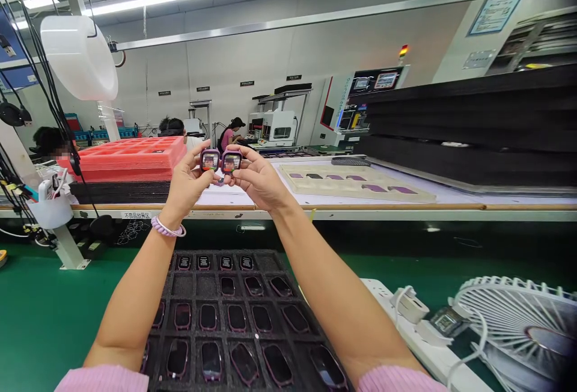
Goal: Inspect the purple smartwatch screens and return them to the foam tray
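Both arms reach forward over a black foam tray (210, 287) holding several dark watch cases in its compartments. My left hand (192, 178) pinches a purple-framed watch (210, 160) with a lit screen. Close beside it, my right hand (255, 178) grips a second purple-framed watch (231, 162), also lit. The two watches are side by side, upright, screens facing me, above the shelf edge. A few tray compartments hold no watch.
Red trays (126, 160) are stacked at left on the shelf. A cream tray (351, 181) with purple pieces lies at right, near stacked black trays (473, 130). A power strip (428, 350) and white fan (523, 332) stand lower right. People sit in the background.
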Motion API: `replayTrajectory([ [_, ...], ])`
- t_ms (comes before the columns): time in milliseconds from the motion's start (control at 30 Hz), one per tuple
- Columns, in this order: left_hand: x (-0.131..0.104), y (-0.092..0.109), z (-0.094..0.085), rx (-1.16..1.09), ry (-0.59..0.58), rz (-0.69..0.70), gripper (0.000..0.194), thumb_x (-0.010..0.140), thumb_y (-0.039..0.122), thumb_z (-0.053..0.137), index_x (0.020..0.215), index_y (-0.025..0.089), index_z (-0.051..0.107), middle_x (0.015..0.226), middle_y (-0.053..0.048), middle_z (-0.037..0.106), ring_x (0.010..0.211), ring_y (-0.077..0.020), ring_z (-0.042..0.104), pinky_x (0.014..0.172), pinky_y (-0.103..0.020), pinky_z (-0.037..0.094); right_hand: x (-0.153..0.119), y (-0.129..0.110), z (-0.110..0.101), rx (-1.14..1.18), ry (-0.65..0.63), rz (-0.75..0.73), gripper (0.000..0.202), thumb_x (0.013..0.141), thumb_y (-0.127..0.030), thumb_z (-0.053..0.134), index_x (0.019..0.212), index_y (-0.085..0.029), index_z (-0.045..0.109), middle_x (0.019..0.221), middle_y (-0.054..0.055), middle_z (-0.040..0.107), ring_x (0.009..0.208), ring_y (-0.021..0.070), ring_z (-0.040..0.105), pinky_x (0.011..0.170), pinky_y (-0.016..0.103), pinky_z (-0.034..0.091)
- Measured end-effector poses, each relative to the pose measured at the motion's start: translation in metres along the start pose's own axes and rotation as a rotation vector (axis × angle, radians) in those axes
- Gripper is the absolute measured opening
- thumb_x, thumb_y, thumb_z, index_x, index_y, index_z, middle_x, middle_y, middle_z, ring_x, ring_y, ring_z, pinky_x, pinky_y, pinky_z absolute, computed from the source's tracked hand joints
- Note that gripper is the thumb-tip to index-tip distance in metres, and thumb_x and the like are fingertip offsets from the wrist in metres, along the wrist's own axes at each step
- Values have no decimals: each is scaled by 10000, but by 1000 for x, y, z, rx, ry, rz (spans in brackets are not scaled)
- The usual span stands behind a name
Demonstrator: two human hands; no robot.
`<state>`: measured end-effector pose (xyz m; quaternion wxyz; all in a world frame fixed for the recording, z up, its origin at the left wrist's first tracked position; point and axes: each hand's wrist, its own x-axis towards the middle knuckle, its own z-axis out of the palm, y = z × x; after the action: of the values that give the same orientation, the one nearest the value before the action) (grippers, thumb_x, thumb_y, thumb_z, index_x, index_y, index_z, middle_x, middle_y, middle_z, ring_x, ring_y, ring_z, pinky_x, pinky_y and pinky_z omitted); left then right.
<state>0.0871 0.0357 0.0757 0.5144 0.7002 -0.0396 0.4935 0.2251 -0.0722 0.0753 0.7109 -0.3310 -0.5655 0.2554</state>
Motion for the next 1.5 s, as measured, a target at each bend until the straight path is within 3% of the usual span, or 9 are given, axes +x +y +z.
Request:
replayTrajectory([
  [367,-10,-3,3,-36,36,8,582,729,245,785,1281,238,602,932,-14,653,683,-131,673,737,-281,602,-8,3,0,-57,-43,-19,571,696,-248,778,1221,-239,555,909,-4,652,737,181,653,708,325,528],
  [600,-22,-1,4,-55,32,-22,605,710,241,796,1276,231,582,1020,-35,651,700,-128,676,721,-273,595,-17,6,0,-25,-46,14,571,676,-202,726,1220,-233,555,901,-2,655,743,185,650,702,322,534],
  [833,-30,-9,3,-62,26,-61,600,725,265,807,1278,224,579,1048,-51,660,702,-126,681,712,-256,592,-22,17,-1,8,-23,37,513,762,-342,761,1218,-220,561,849,-8,636,675,175,643,666,315,524],
  [1133,-32,-12,4,-76,63,-58,557,723,338,854,1210,202,620,991,-44,680,619,-112,666,614,-222,584,-25,18,0,32,-12,59,508,692,-282,780,1160,-222,592,868,-5,673,650,174,648,662,316,533],
  [1500,-37,-7,3,-78,59,-105,483,747,310,773,1176,163,607,914,-20,674,583,-117,681,586,-219,613,-25,25,-3,17,-26,28,468,783,-377,845,1141,-200,602,835,-10,650,602,137,632,587,261,520],
])
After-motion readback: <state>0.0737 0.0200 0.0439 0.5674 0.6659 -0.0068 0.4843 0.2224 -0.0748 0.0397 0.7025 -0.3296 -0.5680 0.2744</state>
